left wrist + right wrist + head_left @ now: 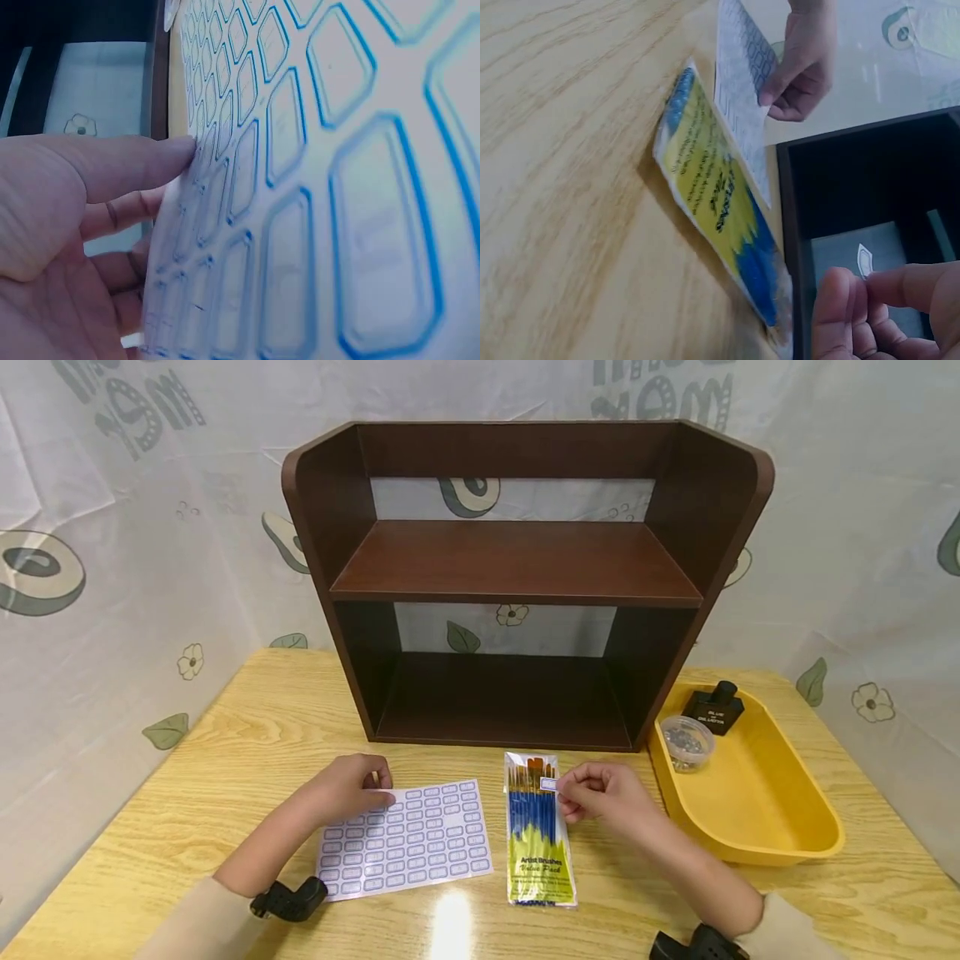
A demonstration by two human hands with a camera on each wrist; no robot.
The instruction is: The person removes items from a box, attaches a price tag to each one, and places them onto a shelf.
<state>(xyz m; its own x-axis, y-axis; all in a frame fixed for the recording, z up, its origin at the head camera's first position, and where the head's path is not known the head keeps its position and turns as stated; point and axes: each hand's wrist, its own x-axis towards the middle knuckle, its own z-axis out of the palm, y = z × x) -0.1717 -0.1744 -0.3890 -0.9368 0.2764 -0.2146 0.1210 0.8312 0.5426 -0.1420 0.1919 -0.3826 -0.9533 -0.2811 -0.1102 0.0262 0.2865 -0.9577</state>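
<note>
Now, right hand [611, 795] pinching label [548, 784], left hand [348, 789] pinching sticker sheet [408, 847]

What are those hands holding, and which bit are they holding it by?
The right hand pinches a small label by one end. The left hand holds the label sheet by its far edge.

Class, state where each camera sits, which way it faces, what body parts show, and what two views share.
Head: on the head, facing forward and down at the shelf and sheet; left hand, right hand and forearms show.
Left wrist: on the left wrist, facing across the sheet; left hand shows.
Right wrist: on the right wrist, facing past the brush pack toward the sheet; both hands show.
Head and right wrist share the brush pack.
</note>
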